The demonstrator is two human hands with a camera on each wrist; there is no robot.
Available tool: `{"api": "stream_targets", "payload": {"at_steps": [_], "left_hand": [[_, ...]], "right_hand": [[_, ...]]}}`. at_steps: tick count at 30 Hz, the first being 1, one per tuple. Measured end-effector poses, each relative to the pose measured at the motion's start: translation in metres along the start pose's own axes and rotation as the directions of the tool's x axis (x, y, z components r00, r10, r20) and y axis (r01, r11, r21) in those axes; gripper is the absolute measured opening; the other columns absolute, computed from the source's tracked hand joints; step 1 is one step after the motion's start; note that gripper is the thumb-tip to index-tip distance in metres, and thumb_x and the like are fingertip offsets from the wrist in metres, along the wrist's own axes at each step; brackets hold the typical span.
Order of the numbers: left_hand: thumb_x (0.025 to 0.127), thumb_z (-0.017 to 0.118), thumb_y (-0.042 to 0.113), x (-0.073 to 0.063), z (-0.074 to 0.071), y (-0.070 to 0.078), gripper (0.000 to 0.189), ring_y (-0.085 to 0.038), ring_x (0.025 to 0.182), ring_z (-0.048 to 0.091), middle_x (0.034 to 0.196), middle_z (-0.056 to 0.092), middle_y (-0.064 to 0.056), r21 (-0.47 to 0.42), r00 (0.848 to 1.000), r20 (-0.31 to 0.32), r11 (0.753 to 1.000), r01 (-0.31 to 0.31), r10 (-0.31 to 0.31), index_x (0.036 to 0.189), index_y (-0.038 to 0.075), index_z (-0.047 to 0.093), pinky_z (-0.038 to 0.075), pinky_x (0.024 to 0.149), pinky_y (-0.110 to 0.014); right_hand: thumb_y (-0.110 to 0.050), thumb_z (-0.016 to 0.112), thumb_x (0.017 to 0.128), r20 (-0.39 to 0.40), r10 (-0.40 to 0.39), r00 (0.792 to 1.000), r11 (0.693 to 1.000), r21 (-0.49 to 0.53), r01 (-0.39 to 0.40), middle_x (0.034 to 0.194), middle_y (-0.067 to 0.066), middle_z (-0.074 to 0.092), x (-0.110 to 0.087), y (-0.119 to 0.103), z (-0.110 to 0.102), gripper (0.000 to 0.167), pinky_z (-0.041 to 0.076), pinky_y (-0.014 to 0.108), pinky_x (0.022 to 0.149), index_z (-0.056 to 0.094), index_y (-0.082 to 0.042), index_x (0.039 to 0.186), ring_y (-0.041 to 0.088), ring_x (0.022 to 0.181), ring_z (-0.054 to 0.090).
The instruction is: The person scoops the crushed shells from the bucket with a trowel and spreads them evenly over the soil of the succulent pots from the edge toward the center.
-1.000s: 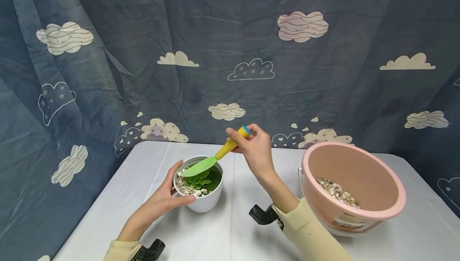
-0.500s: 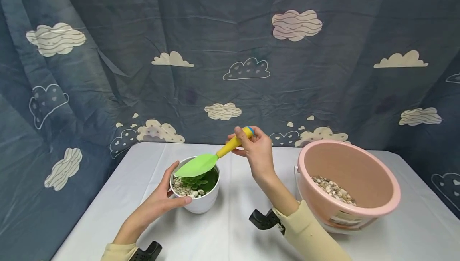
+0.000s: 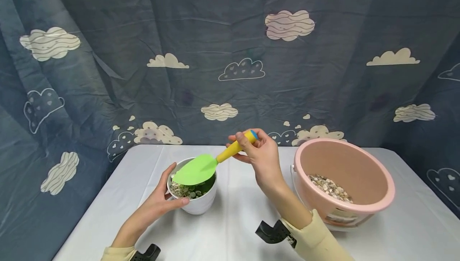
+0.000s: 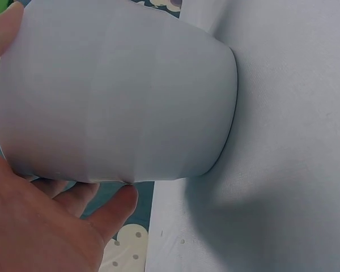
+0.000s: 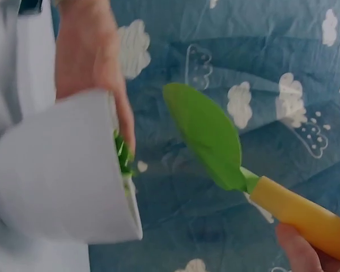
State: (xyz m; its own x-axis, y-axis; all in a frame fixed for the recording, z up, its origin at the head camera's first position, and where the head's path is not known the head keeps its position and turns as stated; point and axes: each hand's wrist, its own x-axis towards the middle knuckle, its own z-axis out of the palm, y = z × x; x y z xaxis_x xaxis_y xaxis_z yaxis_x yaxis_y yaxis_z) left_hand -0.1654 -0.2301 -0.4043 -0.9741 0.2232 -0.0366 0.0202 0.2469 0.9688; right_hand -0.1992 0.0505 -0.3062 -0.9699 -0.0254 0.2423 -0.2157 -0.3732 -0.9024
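Observation:
My left hand (image 3: 157, 206) holds a white flower pot (image 3: 202, 206) at its rim, thumb at the near side and fingers round the left. The pot stands on the table, as its base (image 4: 218, 113) in the left wrist view shows. Pale pebbles (image 3: 186, 191) and a green succulent (image 5: 122, 153) are inside, partly hidden from above by the blade. In my right hand (image 3: 264, 157) is a small trowel (image 3: 195, 171), gripped by its yellow handle (image 3: 233, 150). Its green blade hangs over the pot's opening, apart from the rim in the right wrist view.
To the right stands a pink bucket (image 3: 386, 191) with several pebbles (image 3: 330, 187) in its bottom. White cloth covers the table (image 3: 233, 237). A dark blue curtain (image 3: 201, 85) with cloud prints hangs behind and at the left.
The trowel has rolled, so its blade shows broader and hides more of the succulent. My right hand has shifted slightly right relative to the pot. The left hand keeps its hold on the pot.

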Motion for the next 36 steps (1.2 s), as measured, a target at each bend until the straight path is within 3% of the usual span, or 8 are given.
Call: {"api": "stream_targets", "payload": {"at_steps": [5,10,15,25,36], "left_hand": [[0.080,0.080,0.017,0.001,0.001,-0.001,0.108,-0.049,0.139,0.023,0.157,0.011,-0.021,-0.012,1.000,0.005,1.000,0.002,-0.002,0.158,0.024,0.006,0.034,0.105,-0.054],[0.081,0.080,0.019,0.000,0.001,0.000,0.106,-0.044,0.141,0.023,0.158,0.013,-0.019,-0.003,1.000,-0.005,1.000,0.010,-0.010,0.157,0.028,0.007,0.031,0.107,-0.055],[0.083,0.078,0.021,-0.005,0.000,0.001,0.104,-0.037,0.143,0.022,0.159,0.012,-0.018,-0.012,1.000,-0.007,1.000,0.021,-0.021,0.157,0.030,0.006,0.024,0.110,-0.056],[0.084,0.077,0.022,-0.007,-0.001,0.001,0.104,-0.039,0.145,0.017,0.161,0.004,-0.017,-0.013,1.000,-0.011,1.000,0.014,-0.014,0.158,0.031,0.004,0.017,0.113,-0.059],[0.086,0.075,0.022,-0.003,0.002,-0.001,0.101,-0.039,0.146,0.010,0.162,-0.002,-0.014,-0.020,1.000,0.001,0.999,-0.027,0.027,0.158,0.032,0.004,0.015,0.112,-0.061]], "right_hand": [[-0.011,0.070,0.092,0.003,0.057,0.998,0.998,0.033,-0.057,0.100,0.017,0.072,-0.008,-0.011,-0.005,0.031,0.056,0.047,0.079,0.051,0.006,0.108,0.034,0.094,0.070],[-0.008,0.069,0.093,0.006,0.063,0.998,0.996,0.062,-0.063,0.103,0.017,0.072,-0.018,-0.022,-0.013,0.028,0.055,0.047,0.083,0.050,0.006,0.109,0.035,0.099,0.069],[-0.007,0.068,0.093,0.008,0.024,1.000,0.999,0.041,-0.024,0.110,0.019,0.070,-0.026,-0.030,-0.023,0.028,0.054,0.046,0.085,0.048,0.006,0.109,0.036,0.106,0.066],[-0.010,0.065,0.095,-0.014,-0.032,0.999,0.999,0.017,0.032,0.120,0.018,0.067,-0.032,-0.042,-0.039,0.032,0.052,0.044,0.088,0.048,0.006,0.117,0.031,0.111,0.064],[-0.007,0.054,0.101,0.030,-0.144,0.989,0.987,0.081,0.141,0.133,0.023,0.057,-0.043,-0.056,-0.066,0.027,0.048,0.045,0.092,0.043,0.006,0.122,0.035,0.119,0.058]]}}
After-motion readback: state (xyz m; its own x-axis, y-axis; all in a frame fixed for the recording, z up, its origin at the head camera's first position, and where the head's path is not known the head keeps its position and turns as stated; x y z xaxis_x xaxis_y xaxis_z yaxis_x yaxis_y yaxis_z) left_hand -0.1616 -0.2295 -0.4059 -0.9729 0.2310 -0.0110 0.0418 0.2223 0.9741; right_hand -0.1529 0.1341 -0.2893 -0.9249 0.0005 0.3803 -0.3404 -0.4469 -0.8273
